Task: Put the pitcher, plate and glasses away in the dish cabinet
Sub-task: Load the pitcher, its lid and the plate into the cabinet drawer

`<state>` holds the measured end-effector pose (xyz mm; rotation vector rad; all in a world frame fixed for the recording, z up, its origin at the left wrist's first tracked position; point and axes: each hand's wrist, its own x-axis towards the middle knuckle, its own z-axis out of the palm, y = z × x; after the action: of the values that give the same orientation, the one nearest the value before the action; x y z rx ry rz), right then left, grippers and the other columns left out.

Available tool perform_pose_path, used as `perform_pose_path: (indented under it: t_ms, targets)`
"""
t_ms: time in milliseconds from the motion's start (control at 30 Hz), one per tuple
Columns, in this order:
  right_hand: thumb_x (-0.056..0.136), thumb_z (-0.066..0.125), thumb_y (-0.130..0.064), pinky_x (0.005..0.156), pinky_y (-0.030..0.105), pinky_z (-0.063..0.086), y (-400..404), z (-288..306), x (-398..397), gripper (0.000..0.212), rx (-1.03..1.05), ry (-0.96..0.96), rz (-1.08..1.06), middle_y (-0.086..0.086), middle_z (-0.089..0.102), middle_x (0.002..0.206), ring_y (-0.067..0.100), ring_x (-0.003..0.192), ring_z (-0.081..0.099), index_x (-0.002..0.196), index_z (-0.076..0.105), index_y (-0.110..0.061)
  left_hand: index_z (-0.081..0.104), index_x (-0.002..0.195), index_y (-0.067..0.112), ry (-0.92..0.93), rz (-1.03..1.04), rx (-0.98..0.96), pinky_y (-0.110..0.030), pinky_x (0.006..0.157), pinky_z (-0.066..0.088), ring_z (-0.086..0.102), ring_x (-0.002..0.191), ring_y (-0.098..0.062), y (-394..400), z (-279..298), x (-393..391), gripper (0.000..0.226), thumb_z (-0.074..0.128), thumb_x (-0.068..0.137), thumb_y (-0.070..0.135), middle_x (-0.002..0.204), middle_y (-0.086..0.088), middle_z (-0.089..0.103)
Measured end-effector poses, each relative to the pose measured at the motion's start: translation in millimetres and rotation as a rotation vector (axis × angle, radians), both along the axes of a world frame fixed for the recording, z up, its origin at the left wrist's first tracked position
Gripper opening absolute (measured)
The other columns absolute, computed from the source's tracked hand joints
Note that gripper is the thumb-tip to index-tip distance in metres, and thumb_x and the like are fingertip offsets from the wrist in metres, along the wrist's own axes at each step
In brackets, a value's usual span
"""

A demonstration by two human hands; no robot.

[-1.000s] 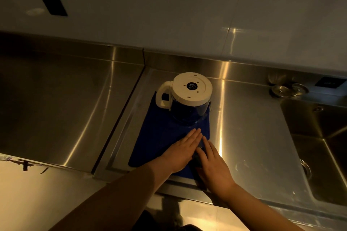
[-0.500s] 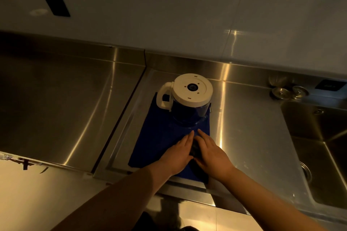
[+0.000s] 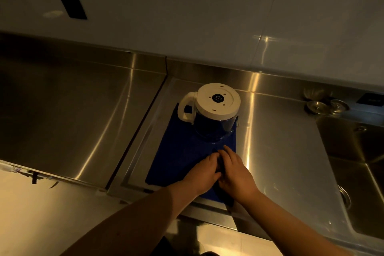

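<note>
at frame centre our left hand (image 3: 202, 170) and right hand (image 3: 234, 169) curl together around something small and dark on the blue mat (image 3: 176, 151); we cannot tell what. just above, the pitcher (image 3: 214, 110) stands inverted on the mat, not yet put away. no plate, glasses or cabinet show.

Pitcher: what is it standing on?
The pitcher stands on the far end of a blue mat on the steel counter. The mat's part beneath it is covered.
</note>
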<state>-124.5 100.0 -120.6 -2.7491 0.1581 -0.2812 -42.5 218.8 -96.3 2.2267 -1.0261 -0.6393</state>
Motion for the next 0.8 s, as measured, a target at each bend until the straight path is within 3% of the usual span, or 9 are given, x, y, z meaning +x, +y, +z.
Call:
perform_pose_path:
  t_ms: [167,300,433,633,800]
  targets:
    - [0.072,0.077,-0.027,0.099,0.034,0.043,-6,3,-9,0.076,0.05,-0.113,-0.01,0.014,0.032,0.148,0.026,0.133,0.036,0.136,0.039,-0.014,0.05,0.108,0.017,0.018,0.029,-0.115,-0.028,0.075,0.049,0.058,0.085,-0.012,-4,15,-7,0.013,0.05,0.095,0.02,0.096,-0.003,0.061]
    - [0.073,0.076,-0.035,0.098,0.03,0.038,-3,7,-1,0.079,0.116,-0.27,-0.109,0.012,0.029,0.149,0.013,0.134,0.024,0.137,0.034,-0.017,0.053,0.109,0.015,-0.107,0.002,-0.158,-0.032,0.075,0.049,0.058,0.086,-0.016,-12,34,-6,0.015,0.044,0.098,0.02,0.1,-0.004,0.061]
    - [0.076,0.077,-0.029,0.098,0.032,0.04,4,3,7,0.068,0.158,-0.291,-0.149,0.012,0.026,0.149,0.019,0.134,0.028,0.13,0.038,-0.016,0.054,0.114,0.013,-0.248,-0.085,-0.094,-0.028,0.079,0.044,0.055,0.098,-0.017,-6,39,8,0.021,0.043,0.098,0.02,0.11,-0.005,0.06]
    - [0.08,0.073,-0.017,0.1,0.03,0.037,8,-3,6,0.037,0.101,-0.275,-0.083,0.015,0.046,0.138,0.025,0.129,0.041,0.112,0.056,-0.011,0.058,0.105,0.006,-0.452,-0.236,-0.017,-0.038,0.077,0.042,0.051,0.101,-0.025,16,27,28,0.017,0.045,0.095,0.011,0.106,-0.012,0.059]
    - [0.076,0.076,-0.009,0.102,0.04,0.038,5,7,11,0.025,0.005,-0.264,0.072,0.013,0.065,0.114,0.032,0.119,0.053,0.099,0.066,-0.006,0.06,0.098,0.007,-0.498,-0.274,-0.044,-0.038,0.07,0.043,0.052,0.091,-0.025,34,14,35,0.013,0.048,0.094,0.011,0.097,-0.011,0.06]
